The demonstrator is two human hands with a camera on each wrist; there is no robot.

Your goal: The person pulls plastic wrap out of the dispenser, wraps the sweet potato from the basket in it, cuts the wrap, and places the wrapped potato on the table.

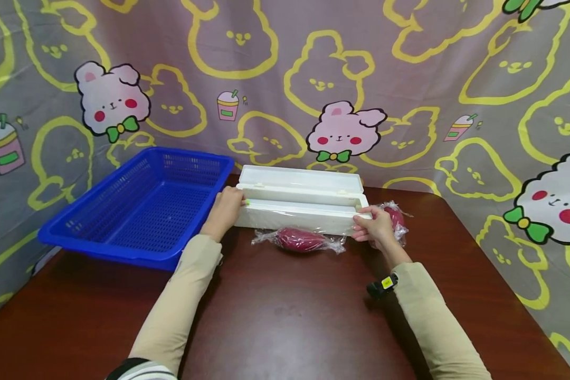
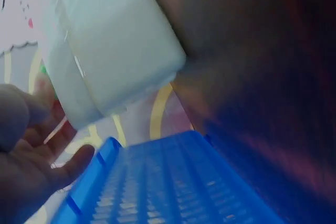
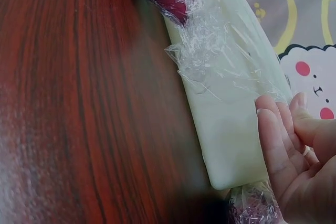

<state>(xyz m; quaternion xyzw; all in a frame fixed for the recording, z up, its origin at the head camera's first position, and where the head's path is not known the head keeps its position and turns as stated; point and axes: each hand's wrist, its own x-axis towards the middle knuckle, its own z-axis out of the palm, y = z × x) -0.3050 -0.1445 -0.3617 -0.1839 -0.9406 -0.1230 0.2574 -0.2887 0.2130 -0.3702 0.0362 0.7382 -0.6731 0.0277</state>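
Observation:
A long white cling film box (image 1: 294,219) lies across the table with its lid (image 1: 301,178) raised at the back. Clear cling film (image 3: 210,51) hangs over its front wall. At the box's left end, my left hand (image 1: 226,208) pinches the film by the front edge; the left hand (image 2: 42,150) shows beside the box end in the left wrist view. My right hand (image 1: 376,226) pinches the film at the right front corner, fingers against the box. A dark red film-wrapped item (image 1: 299,240) lies before the box. Another wrapped red item (image 1: 395,217) sits behind my right hand.
A large blue plastic basket (image 1: 119,250) stands to the left, close to my left forearm. The brown wooden table (image 1: 285,316) extends in front of the box. A patterned curtain (image 1: 285,79) hangs behind and at both sides.

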